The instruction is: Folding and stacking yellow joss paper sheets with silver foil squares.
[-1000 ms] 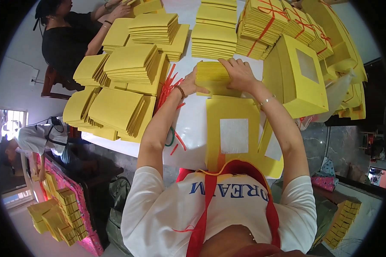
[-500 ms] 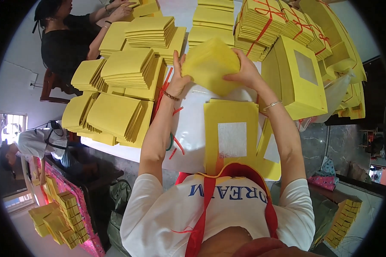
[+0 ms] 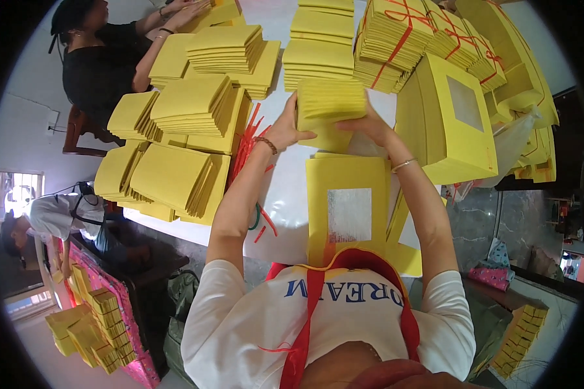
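Observation:
Between my two hands is a stack of folded yellow paper, its layered folded edges facing me. My left hand grips the stack's left side, thumb toward the front. On the opposite side my right hand holds it, with the thumb across the near face. Closer to my body lies a pile of flat yellow sheets with a silvery-white square on top. Just beyond the held stack sits a row of folded yellow stacks.
More folded paper stacks fill the table's left side, beside loose red ribbons. Right of me stand a tall block of yellow sheets and bundles tied with red ribbon. A person in black works at the far left.
The held stack was blurred and tilted; now its folded edges face me and it looks level. Both hands have shifted slightly with it. The far-left person's hands have moved a little.

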The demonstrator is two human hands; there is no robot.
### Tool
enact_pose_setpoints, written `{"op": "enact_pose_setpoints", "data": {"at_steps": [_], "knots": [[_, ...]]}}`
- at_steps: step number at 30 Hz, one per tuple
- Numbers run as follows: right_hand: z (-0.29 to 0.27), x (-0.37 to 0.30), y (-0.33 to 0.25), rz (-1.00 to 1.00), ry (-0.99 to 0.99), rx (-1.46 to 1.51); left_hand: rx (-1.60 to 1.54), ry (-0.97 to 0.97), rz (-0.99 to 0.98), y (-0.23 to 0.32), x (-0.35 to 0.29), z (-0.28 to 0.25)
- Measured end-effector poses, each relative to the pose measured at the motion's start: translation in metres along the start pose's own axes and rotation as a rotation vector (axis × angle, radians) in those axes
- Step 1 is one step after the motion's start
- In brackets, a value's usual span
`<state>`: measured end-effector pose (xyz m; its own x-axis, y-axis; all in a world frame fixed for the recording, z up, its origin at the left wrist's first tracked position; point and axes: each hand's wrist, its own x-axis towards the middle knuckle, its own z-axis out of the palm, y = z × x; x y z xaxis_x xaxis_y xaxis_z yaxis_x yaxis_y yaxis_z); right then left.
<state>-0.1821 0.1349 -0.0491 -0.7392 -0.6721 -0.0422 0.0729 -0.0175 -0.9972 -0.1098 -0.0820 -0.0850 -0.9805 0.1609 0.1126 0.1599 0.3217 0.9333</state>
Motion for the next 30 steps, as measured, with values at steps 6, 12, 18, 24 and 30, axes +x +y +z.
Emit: {"op": "enact_pose_setpoints", "data": {"at_steps": [6, 12, 18, 24, 30], "knots": [[0.002, 0.007, 0.022, -0.066, 0.062, -0.023, -0.163, 0.08, -0.086, -0.036, 0.011, 0.019], [0.014, 0.004, -0.036, -0.154, 0.16, 0.041, -0.391, 0.09, 0.001, 0.039, 0.001, 0.006], [0.02, 0.019, -0.06, -0.044, 0.111, 0.36, -0.475, 0.33, -0.08, 0.087, -0.003, -0.001], [0.026, 0.029, -0.069, 0.046, 0.143, 0.371, -0.667, 0.333, -0.165, 0.097, 0.015, -0.041], [0.03, -0.079, -0.053, -0.166, 0.187, -0.599, -0.889, 0.236, -0.113, 0.115, 0.104, -0.117]]}}
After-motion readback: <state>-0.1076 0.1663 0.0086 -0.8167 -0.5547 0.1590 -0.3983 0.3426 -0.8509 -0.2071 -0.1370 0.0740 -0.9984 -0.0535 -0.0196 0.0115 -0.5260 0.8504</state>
